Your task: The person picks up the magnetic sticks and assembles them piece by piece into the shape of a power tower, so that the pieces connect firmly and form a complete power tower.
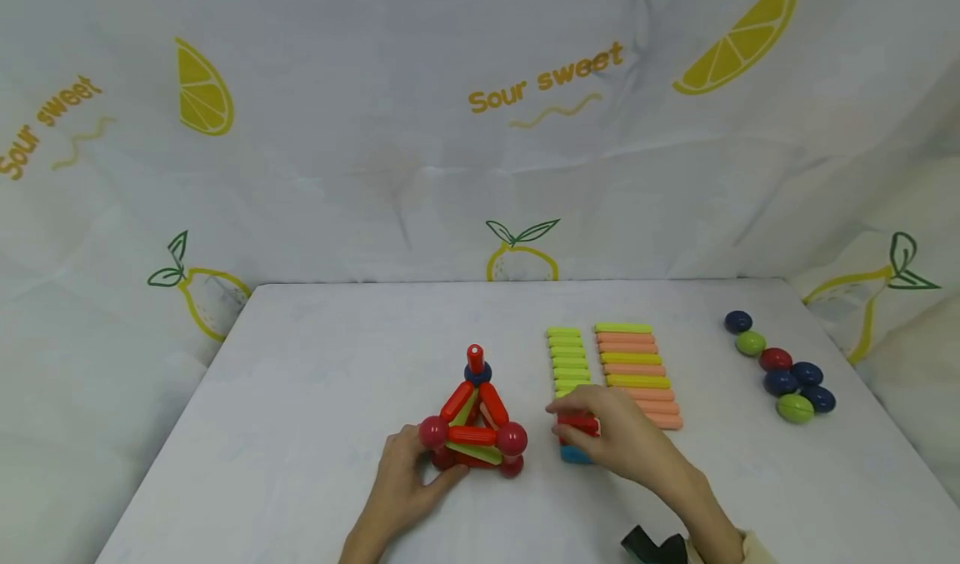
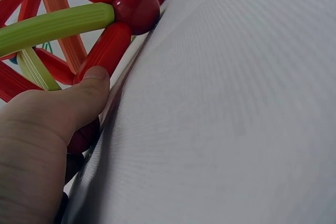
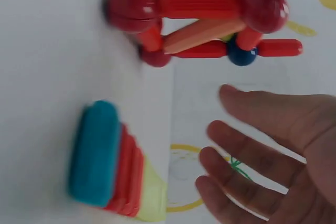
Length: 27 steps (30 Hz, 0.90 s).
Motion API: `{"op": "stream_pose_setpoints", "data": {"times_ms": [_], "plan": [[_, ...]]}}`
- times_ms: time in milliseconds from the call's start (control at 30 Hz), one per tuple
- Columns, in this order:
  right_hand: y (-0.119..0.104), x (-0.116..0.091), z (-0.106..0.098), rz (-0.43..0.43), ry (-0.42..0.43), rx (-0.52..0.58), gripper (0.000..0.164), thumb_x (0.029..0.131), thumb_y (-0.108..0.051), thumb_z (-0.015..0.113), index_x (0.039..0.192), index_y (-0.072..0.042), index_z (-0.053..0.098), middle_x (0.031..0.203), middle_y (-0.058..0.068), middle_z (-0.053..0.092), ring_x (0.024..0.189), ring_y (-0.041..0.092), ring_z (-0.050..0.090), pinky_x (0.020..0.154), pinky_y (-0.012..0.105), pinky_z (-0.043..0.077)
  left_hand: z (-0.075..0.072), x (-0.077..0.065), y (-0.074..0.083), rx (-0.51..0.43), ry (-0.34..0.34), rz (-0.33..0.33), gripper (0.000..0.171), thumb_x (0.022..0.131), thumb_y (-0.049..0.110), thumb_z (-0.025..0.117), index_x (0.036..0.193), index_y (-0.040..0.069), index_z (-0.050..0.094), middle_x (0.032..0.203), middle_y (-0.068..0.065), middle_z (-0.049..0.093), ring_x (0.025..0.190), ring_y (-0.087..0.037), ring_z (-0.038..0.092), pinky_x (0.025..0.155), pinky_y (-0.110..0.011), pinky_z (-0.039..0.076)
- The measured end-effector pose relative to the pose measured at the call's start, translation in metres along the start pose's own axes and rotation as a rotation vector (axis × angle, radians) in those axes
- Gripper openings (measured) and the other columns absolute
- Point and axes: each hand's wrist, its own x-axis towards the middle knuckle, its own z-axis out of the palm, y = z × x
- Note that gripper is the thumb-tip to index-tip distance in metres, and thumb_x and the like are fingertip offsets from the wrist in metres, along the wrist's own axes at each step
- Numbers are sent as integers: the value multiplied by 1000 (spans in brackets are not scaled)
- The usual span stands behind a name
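Observation:
My left hand grips the lower left of a magnetic rod-and-ball frame on the table. In the left wrist view, the thumb presses along a red rod beside a dark red ball. The frame joins red, green and orange rods with red balls; a blue ball at its top carries one upright red rod. My right hand hovers over a row of short red rods and a blue rod. Its fingers are spread and hold nothing in the right wrist view.
Short green rods lie in a column behind the red ones. Longer orange and yellow rods lie beside them. Loose blue, green and red balls sit at the right. A printed cloth hangs behind the table.

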Motion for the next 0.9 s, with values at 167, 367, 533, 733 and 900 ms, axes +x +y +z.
{"op": "stream_pose_setpoints", "data": {"times_ms": [167,367,533,733,900], "plan": [[9,-15,13,91,-102,-132,22,80,-11,85,101,-13,80,97,-8,77,92,13,69,80,31,61,0,0,1,-15,-4,-15,52,69,27,95,115,30,70,91,30,61,88,7,51,85,-28,45],[8,-20,31,199,-87,-211,25,74,-5,89,96,-14,81,95,-7,74,90,12,66,82,33,61,1,0,0,-13,-8,-13,54,69,28,95,116,30,69,91,30,61,88,7,51,84,-28,46],[4,-23,38,203,-65,-270,24,74,-7,89,94,-16,80,92,-8,72,88,10,61,82,32,60,1,0,0,-13,-12,-14,54,69,28,95,116,31,69,91,31,61,88,7,51,84,-28,45],[-9,-22,24,46,95,-83,29,80,-11,86,108,-15,79,97,-9,75,84,4,63,75,23,59,0,0,0,-10,-18,-10,53,70,28,94,116,32,69,91,32,61,88,7,51,85,-28,46],[-29,-11,22,-176,370,286,34,81,-4,84,114,-12,77,99,-4,76,84,3,69,73,25,62,1,-1,0,5,-11,-9,54,70,28,93,118,29,69,94,28,64,89,6,52,85,-29,46]]}}
